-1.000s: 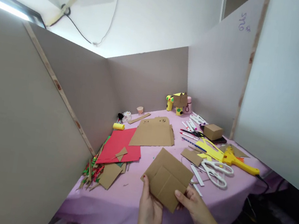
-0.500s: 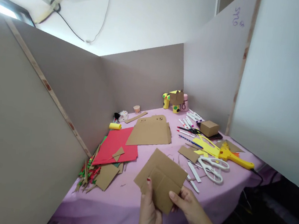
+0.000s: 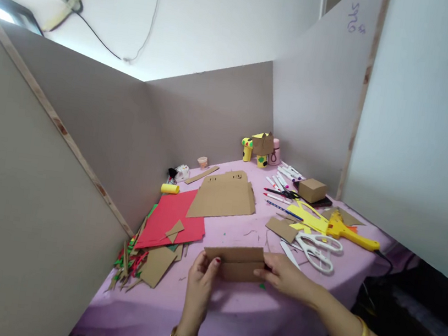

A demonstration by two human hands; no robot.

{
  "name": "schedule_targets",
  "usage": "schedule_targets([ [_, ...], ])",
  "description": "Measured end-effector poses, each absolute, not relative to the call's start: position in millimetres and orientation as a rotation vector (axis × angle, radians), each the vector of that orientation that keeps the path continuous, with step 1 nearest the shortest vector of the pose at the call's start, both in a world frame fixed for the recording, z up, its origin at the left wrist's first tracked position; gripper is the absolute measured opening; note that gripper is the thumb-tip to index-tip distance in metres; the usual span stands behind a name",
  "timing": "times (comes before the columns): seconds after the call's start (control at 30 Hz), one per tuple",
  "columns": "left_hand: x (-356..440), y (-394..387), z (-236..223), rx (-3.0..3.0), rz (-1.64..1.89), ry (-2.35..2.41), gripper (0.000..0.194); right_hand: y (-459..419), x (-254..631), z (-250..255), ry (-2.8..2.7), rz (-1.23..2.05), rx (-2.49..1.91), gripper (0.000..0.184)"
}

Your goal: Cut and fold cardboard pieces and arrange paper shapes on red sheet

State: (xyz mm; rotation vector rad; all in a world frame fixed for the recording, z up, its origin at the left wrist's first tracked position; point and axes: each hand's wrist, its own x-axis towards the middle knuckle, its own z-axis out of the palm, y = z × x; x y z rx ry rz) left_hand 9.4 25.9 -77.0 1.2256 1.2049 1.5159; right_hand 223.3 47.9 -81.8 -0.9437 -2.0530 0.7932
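Observation:
Between my two hands is a piece of brown cardboard (image 3: pixel 238 263), seen at a steep angle with a lengthwise crease or step across its face. My left hand (image 3: pixel 200 279) is closed on its left end, thumb on the near face. At the right end my right hand (image 3: pixel 281 276) pinches it, with most fingers behind. The cardboard is above the near part of the table. White-handled scissors (image 3: pixel 316 250) and a small cardboard rectangle (image 3: pixel 281 229) lie beyond my right hand. Red paper sheets (image 3: pixel 175 219) lie beyond my left hand.
On the purple tablecloth (image 3: pixel 193 325) are a large cardboard sheet (image 3: pixel 223 198), a yellow glue gun (image 3: pixel 350 234), a small cardboard box (image 3: pixel 312 190) and several markers (image 3: pixel 278 183). Paper and cardboard scraps (image 3: pixel 131 263) pile at the left. Grey partitions (image 3: pixel 216 106) surround the table.
My hands have tilted the cardboard from a broad, face-on view to a flatter, nearly level one. They have spread to its left and right ends. The view has shifted slightly.

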Motion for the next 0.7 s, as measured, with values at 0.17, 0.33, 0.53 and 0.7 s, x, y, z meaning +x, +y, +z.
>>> schedule_targets([
  [0.17,15,28,-86,1.175,1.518,1.191,0.029,47,223,-83,-2.104,0.788,-0.966,0.012],
  [0.33,20,25,-86,1.156,1.54,1.171,0.027,47,222,-86,-2.101,0.799,-0.996,0.012],
  [0.53,20,23,-87,1.139,1.55,1.151,0.027,46,221,-90,-2.052,0.852,-1.002,0.013],
  [0.7,19,27,-86,1.109,1.539,1.125,0.032,45,219,-85,-1.945,0.971,-0.949,0.015],
])
